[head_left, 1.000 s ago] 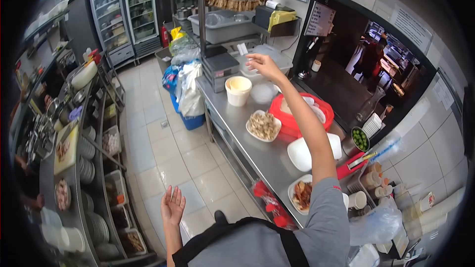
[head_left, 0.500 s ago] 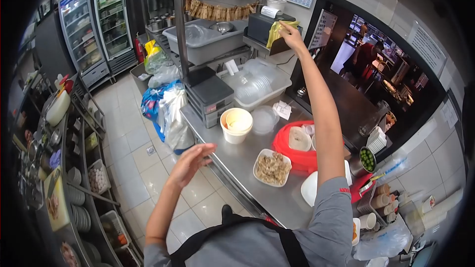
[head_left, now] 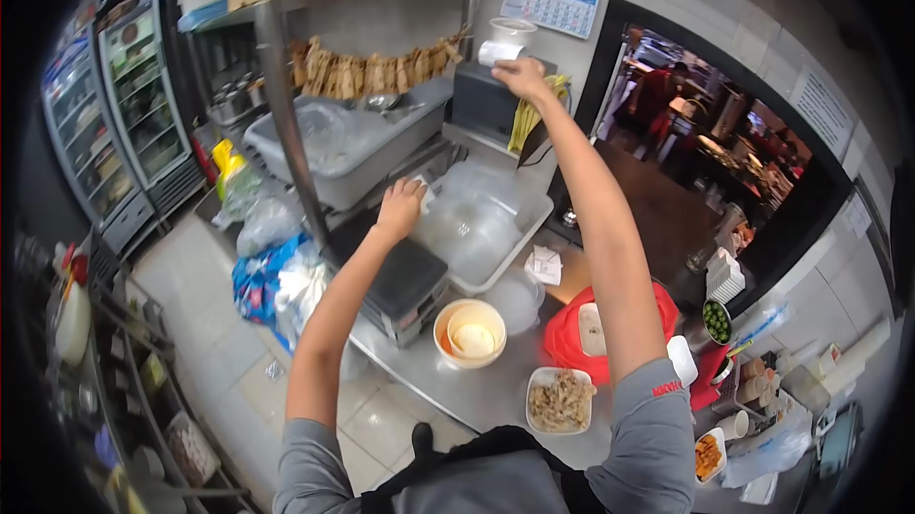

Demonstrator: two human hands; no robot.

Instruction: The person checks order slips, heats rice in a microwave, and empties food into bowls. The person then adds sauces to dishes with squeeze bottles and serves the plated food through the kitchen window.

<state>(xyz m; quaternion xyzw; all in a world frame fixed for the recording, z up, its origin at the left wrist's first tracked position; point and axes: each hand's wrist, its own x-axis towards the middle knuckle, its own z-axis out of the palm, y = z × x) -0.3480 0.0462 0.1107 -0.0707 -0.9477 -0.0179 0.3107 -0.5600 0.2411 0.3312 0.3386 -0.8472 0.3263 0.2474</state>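
Observation:
My right hand is raised to the dark receipt printer on the wall shelf, its fingers closed at the edge of a curled white receipt on top. A yellow cloth hangs beside the printer. My left hand is closed around a small white paper slip, partly hidden by the fingers, at the near-left edge of a white basket of clear plastic lids. Below that hand sits a dark kitchen scale.
On the steel counter stand a white tub, a container of chopped meat and a red plastic bag around containers. Another paper slip lies near the dark pass-through ledge. A person in red is beyond the opening. A metal post supports the shelf.
My left hand has risen from beside the counter to the slip at the lid basket. My right hand has moved from the yellow cloth to the printer's receipt. The view has shifted nearer the shelf.

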